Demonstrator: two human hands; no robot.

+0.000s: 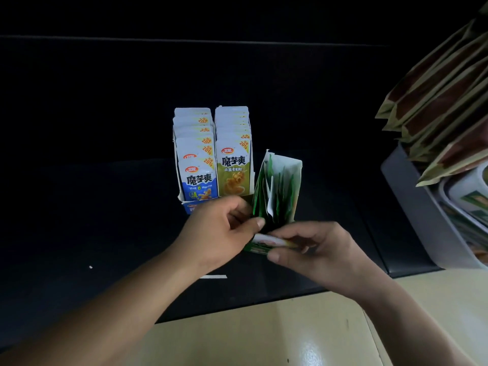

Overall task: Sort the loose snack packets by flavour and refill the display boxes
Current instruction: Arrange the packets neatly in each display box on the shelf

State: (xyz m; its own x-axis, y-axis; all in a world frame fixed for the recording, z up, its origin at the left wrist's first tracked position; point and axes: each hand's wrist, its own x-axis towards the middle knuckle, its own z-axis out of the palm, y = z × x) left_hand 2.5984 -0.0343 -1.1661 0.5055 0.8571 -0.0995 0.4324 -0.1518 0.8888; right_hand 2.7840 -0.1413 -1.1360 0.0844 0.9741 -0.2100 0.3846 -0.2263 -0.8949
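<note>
Nearest, at 6 o'clock: glossy cream floor tile (303, 339), hard and reflective. Beyond its edge a matt black shelf (105, 207), flat, with a short white strip (214, 276) on it.

Left hand (219, 228), at 7 o'clock of the stock: fingers curled, thumb pressed forward, gripping the near left corner of the green box (293, 175). Thin white card, open-topped, leaning towards 1 o'clock.

Right hand (317, 249), at 5 o'clock of that box: thumb and curled fingers pinch one green packet (265, 243). Slick film, flat, green with a white panel, lying nearly level just in front of the box mouth.

Inside the green box: more green-edged sachets, loose and fanned, not squared up.

At 11 o'clock of the green box, touching it: a white card box (177, 180) with two upright rows. Blue packets (198, 180) on the left, olive-yellow packets (233, 175) on the right. Glossy rectangles with rounded tops, packed tight front to back.

Far off at 2 o'clock: a grey plastic bin (412, 207), smooth-walled, with long brown-and-tan pouches (435, 101) stacked on edge, overhanging.
</note>
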